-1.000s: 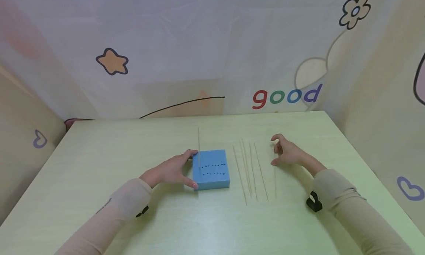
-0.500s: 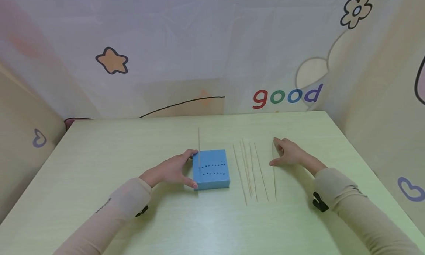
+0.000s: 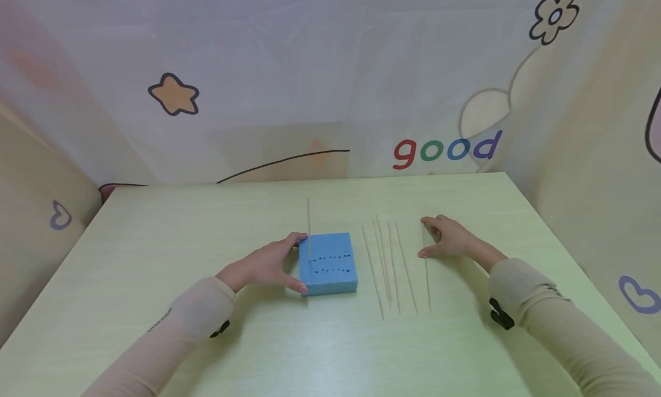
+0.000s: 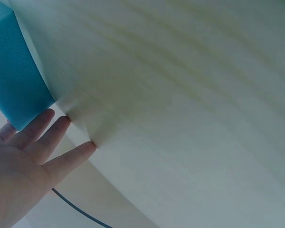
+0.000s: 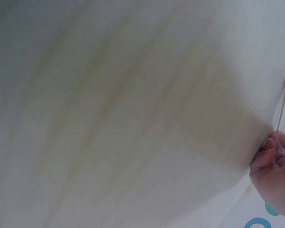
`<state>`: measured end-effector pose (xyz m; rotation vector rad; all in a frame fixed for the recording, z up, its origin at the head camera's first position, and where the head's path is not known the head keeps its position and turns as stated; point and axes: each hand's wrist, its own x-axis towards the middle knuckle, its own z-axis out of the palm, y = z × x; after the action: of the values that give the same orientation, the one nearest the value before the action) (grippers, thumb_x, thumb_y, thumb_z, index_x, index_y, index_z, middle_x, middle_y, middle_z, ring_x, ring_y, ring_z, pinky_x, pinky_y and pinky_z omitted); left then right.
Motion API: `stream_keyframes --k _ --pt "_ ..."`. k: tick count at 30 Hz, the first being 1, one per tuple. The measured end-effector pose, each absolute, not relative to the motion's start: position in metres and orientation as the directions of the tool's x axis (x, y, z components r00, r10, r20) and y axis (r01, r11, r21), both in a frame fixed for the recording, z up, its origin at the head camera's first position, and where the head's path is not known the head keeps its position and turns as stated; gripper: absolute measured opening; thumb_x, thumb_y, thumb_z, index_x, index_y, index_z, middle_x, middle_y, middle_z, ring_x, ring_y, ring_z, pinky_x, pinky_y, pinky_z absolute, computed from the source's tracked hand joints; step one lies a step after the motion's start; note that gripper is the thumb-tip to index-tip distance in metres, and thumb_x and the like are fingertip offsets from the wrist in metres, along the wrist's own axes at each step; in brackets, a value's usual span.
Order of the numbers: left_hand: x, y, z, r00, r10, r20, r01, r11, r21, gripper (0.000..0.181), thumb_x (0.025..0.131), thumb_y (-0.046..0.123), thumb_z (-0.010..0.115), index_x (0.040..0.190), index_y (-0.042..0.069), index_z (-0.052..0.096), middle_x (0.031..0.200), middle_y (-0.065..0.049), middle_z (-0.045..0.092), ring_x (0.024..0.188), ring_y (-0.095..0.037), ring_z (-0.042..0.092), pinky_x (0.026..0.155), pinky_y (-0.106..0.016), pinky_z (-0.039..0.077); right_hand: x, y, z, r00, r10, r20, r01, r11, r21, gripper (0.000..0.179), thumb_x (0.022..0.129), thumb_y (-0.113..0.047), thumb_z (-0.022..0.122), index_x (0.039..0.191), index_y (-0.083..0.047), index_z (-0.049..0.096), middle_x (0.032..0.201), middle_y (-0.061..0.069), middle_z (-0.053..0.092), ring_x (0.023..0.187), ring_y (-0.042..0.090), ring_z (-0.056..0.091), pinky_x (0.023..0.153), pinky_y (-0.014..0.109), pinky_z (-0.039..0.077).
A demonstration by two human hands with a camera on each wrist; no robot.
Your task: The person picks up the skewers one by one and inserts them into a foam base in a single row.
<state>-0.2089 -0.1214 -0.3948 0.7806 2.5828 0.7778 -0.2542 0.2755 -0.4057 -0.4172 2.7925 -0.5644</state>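
A blue foam block (image 3: 330, 276) with two rows of dark holes lies on the table, and one thin wooden stick (image 3: 309, 225) stands upright in it near its left side. My left hand (image 3: 265, 263) holds the block's left side, thumb at the front corner and index finger at the back corner. In the left wrist view the other fingers (image 4: 69, 159) are spread beside the block (image 4: 19, 66). To the right, my right hand (image 3: 449, 237) has thumb and index finger on another thin stick (image 3: 427, 285), the index finger at its far end.
Several more thin sticks (image 3: 391, 265) lie side by side between the block and my right hand. The pale table (image 3: 206, 225) ends at a printed cloth backdrop (image 3: 289, 87), with cloth at both sides too.
My right thumb and index finger have come down onto the rightmost stick, and its far end has shifted slightly left. The left hand and the block have stayed still.
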Motion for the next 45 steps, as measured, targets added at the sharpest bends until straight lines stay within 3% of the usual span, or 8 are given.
stream_keyframes --k 5,14,21,34,45 --pt "-0.209 -0.122 -0.394 -0.796 0.588 -0.144 0.41 0.698 0.587 0.108 0.06 0.049 0.08 0.141 0.008 0.021 0.139 -0.015 0.037 0.127 -0.03 0.034 0.102 -0.043 0.028 -0.256 0.276 -0.407 -0.936 -0.308 -0.172 -0.196 0.86 -0.471 0.086 0.068 -0.034 0.079 0.128 0.009 0.035 0.107 0.02 0.047 0.095 0.031 0.042 0.09 0.048 0.037" --pt "-0.208 -0.122 -0.393 -0.788 0.597 -0.149 0.41 0.691 0.595 0.106 0.061 0.047 0.08 0.141 0.007 0.021 0.138 -0.016 0.038 0.126 -0.03 0.035 0.102 -0.044 0.028 -0.252 0.284 -0.399 -0.929 -0.293 -0.225 -0.085 0.761 -0.643 0.086 0.074 -0.019 0.076 0.132 0.01 0.019 0.077 0.004 0.056 0.071 0.018 0.049 0.07 0.03 0.041" --pt "-0.207 -0.121 -0.394 -0.795 0.585 -0.162 0.392 0.698 0.599 0.106 0.061 0.046 0.081 0.141 0.009 0.022 0.139 -0.015 0.038 0.127 -0.03 0.035 0.103 -0.043 0.028 -0.245 0.286 -0.39 -0.929 -0.289 -0.231 -0.014 0.651 -0.759 0.086 0.08 -0.013 0.07 0.139 0.006 0.01 0.075 0.005 0.061 0.064 0.017 0.051 0.063 0.028 0.045" --pt "-0.209 -0.12 -0.397 -0.793 0.589 -0.157 0.4 0.697 0.596 0.107 0.061 0.049 0.08 0.141 0.009 0.021 0.139 -0.014 0.038 0.127 -0.028 0.035 0.102 -0.043 0.028 -0.232 0.27 -0.359 -0.97 -0.244 -0.01 -0.137 0.576 -0.806 0.085 0.082 -0.009 0.068 0.145 -0.013 0.011 0.081 0.012 0.062 0.07 0.033 0.055 0.06 0.028 0.049" --pt "-0.209 -0.121 -0.396 -0.797 0.58 -0.169 0.393 0.711 0.583 0.108 0.06 0.049 0.08 0.142 0.01 0.021 0.139 -0.014 0.037 0.127 -0.029 0.034 0.103 -0.044 0.028 -0.215 0.246 -0.335 -0.931 -0.242 0.273 -0.362 0.529 -0.768 0.076 0.083 -0.003 0.065 0.143 -0.012 0.02 0.077 0.013 0.061 0.063 0.02 0.055 0.059 0.018 0.047"
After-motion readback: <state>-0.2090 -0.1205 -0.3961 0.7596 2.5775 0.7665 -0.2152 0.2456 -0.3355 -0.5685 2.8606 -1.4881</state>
